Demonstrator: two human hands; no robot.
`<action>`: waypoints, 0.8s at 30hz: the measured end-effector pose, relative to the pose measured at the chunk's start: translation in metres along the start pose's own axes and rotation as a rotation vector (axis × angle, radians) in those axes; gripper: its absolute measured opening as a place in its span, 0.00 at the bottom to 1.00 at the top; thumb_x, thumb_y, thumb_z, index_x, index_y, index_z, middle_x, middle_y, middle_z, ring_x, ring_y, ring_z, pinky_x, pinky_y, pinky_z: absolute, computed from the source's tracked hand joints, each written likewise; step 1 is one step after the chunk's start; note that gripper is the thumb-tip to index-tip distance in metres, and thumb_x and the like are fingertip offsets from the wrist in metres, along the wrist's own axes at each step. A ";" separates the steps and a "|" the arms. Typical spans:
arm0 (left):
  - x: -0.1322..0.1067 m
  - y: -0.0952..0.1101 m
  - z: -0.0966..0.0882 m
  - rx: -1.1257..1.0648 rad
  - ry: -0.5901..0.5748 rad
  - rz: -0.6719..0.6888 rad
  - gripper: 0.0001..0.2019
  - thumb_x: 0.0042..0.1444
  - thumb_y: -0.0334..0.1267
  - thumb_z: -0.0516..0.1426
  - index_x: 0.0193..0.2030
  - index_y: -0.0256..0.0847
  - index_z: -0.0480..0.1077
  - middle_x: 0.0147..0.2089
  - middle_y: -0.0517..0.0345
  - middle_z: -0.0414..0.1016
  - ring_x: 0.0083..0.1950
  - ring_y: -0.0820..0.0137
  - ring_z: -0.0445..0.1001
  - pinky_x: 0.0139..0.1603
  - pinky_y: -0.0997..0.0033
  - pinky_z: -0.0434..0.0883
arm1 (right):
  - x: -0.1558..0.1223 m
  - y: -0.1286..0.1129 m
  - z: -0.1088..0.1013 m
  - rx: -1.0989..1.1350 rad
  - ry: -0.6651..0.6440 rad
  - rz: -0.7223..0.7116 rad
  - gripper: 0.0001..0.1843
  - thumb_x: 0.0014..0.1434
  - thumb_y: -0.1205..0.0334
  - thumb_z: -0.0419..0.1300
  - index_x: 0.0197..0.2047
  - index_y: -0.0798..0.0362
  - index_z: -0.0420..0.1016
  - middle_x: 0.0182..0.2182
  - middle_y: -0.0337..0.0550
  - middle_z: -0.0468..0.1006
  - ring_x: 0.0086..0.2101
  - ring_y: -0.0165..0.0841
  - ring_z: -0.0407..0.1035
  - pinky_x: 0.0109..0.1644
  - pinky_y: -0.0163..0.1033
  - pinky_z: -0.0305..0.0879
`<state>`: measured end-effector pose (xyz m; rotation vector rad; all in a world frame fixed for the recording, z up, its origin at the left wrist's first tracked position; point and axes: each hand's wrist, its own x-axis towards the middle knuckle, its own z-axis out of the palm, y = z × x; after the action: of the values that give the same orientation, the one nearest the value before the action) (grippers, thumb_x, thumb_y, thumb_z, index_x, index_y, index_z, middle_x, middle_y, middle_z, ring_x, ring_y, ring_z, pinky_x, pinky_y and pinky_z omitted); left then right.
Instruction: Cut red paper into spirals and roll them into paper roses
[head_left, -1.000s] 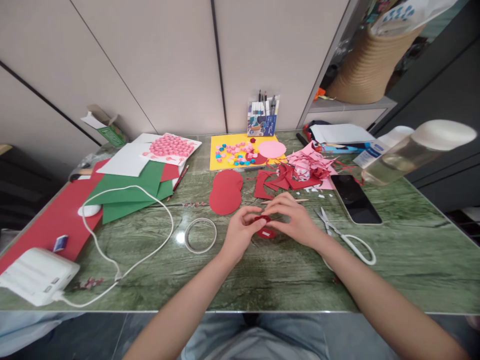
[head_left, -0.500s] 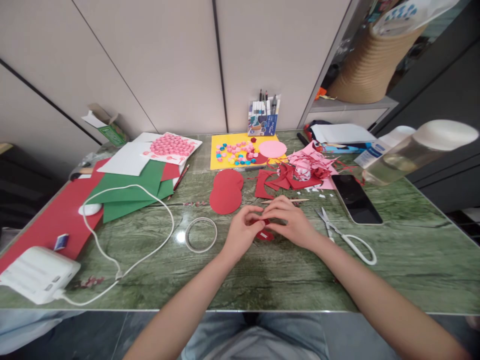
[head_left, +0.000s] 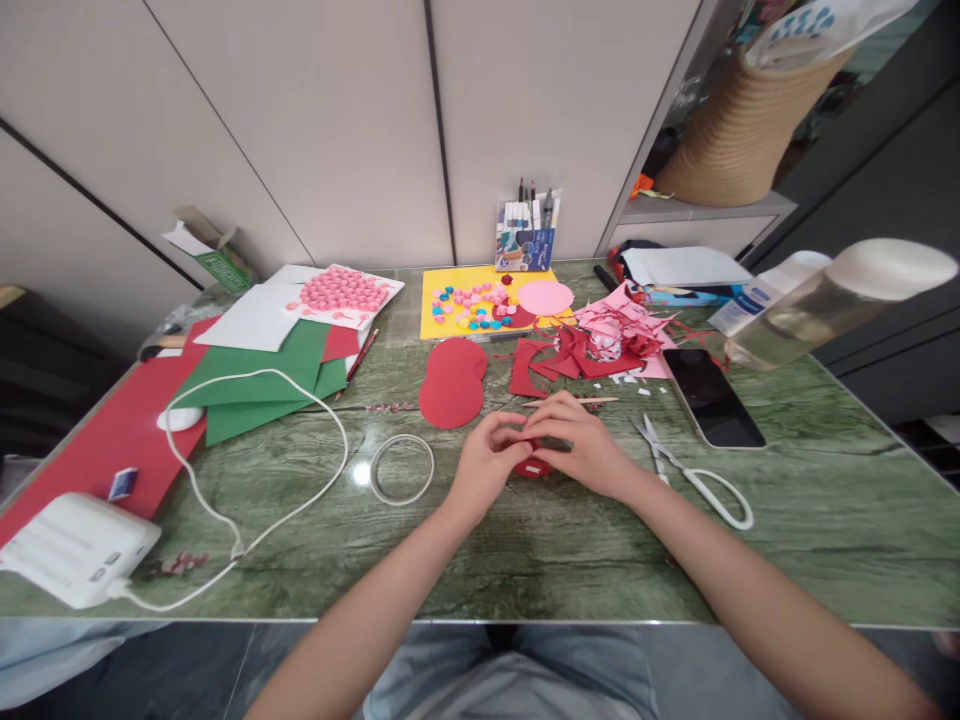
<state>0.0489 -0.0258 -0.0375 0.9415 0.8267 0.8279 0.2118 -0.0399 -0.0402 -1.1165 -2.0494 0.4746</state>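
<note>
Between my fingertips is a small piece of red paper (head_left: pixel 534 466) with a white patch on its near side; much of it is covered by the fingers. My left hand (head_left: pixel 491 460) pinches it from the left, thumb and fingers curled together. From the right, my right hand (head_left: pixel 576 445) closes on the same paper, its fingertips meeting those of the left. Just beyond the hands lie a thin wooden stick (head_left: pixel 600 401) and red paper offcuts (head_left: pixel 529 370). Red paper circles (head_left: pixel 451 395) overlap to the upper left. White-handled scissors (head_left: pixel 697 475) rest open, right of my right hand.
A roll of tape (head_left: pixel 402 470) lies left of my hands. Further left are a white cable (head_left: pixel 341 440), a white charger (head_left: pixel 82 545) and green paper (head_left: pixel 247 400). A phone (head_left: pixel 712 400) and a clear bottle (head_left: pixel 787 325) are at right. Behind is a yellow sheet (head_left: pixel 431 325) bearing small coloured paper pieces.
The red paper has turned slightly between my fingers, and its white patch sits a little higher and further right. Both hands have hardly moved.
</note>
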 end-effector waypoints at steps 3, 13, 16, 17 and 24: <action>0.000 0.000 0.000 0.006 0.001 0.005 0.13 0.43 0.29 0.60 0.38 0.38 0.66 0.27 0.62 0.74 0.28 0.76 0.71 0.33 0.76 0.68 | 0.000 -0.002 0.000 0.008 -0.004 0.003 0.09 0.54 0.66 0.61 0.39 0.47 0.76 0.36 0.43 0.76 0.42 0.38 0.63 0.47 0.49 0.63; 0.001 -0.003 0.003 0.064 0.024 -0.009 0.14 0.43 0.28 0.58 0.38 0.39 0.64 0.26 0.64 0.72 0.28 0.75 0.70 0.31 0.76 0.67 | 0.000 -0.002 0.003 -0.028 0.023 0.004 0.06 0.54 0.65 0.62 0.36 0.47 0.77 0.34 0.43 0.77 0.41 0.38 0.63 0.46 0.49 0.62; 0.001 -0.006 0.005 0.031 0.049 0.016 0.13 0.45 0.31 0.59 0.40 0.38 0.64 0.30 0.60 0.74 0.32 0.73 0.72 0.36 0.73 0.68 | 0.000 0.000 0.003 -0.083 0.078 0.024 0.06 0.52 0.63 0.63 0.36 0.47 0.77 0.33 0.43 0.77 0.40 0.39 0.64 0.45 0.49 0.61; 0.001 -0.007 0.005 0.013 0.052 0.021 0.13 0.45 0.31 0.59 0.40 0.38 0.64 0.30 0.60 0.75 0.33 0.73 0.72 0.36 0.73 0.68 | 0.000 0.001 0.003 -0.096 0.089 0.030 0.06 0.52 0.62 0.63 0.35 0.46 0.77 0.33 0.43 0.77 0.39 0.39 0.64 0.44 0.49 0.61; -0.002 -0.009 0.006 -0.101 0.041 0.003 0.14 0.45 0.32 0.61 0.40 0.38 0.65 0.31 0.59 0.75 0.33 0.73 0.73 0.36 0.73 0.67 | 0.000 -0.001 0.002 -0.099 0.114 0.043 0.04 0.51 0.61 0.64 0.33 0.48 0.76 0.31 0.42 0.77 0.39 0.39 0.64 0.44 0.48 0.61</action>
<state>0.0551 -0.0324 -0.0428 0.8391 0.8112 0.8865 0.2099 -0.0403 -0.0410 -1.2203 -1.9707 0.3264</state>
